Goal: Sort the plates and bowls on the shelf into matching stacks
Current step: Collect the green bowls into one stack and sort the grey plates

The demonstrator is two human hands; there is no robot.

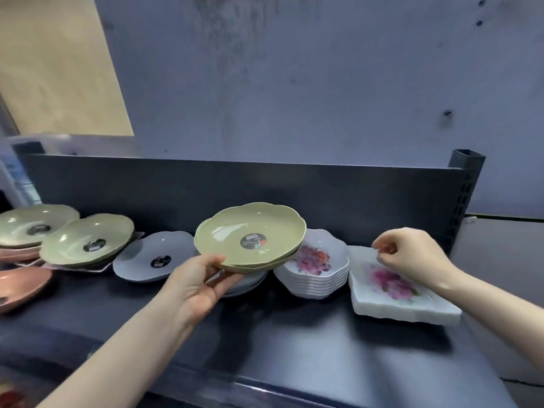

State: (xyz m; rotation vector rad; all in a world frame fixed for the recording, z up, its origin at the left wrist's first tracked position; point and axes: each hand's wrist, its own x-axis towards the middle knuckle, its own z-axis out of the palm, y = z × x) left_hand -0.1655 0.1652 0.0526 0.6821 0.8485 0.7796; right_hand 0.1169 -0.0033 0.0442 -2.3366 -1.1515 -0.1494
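My left hand (195, 282) grips the near rim of two nested green scalloped bowls (250, 235), thumb on top, lifted above a low stack of grey plates (247, 285). My right hand (407, 254) hovers with loosely curled fingers, holding nothing, over a stack of white square floral plates (412, 307). Between them stands a stack of white floral bowls (315, 275). A grey scalloped bowl (153, 257) lies left of my hand. Further left sit more green bowls (85, 240) and another green bowl (32, 223) on pink ones.
A pink bowl (20, 285) lies at the far left front. The dark shelf (294, 348) has a back panel (235, 184) and an upright post (465, 195) at the right. The front edge (235, 387) runs below my arms.
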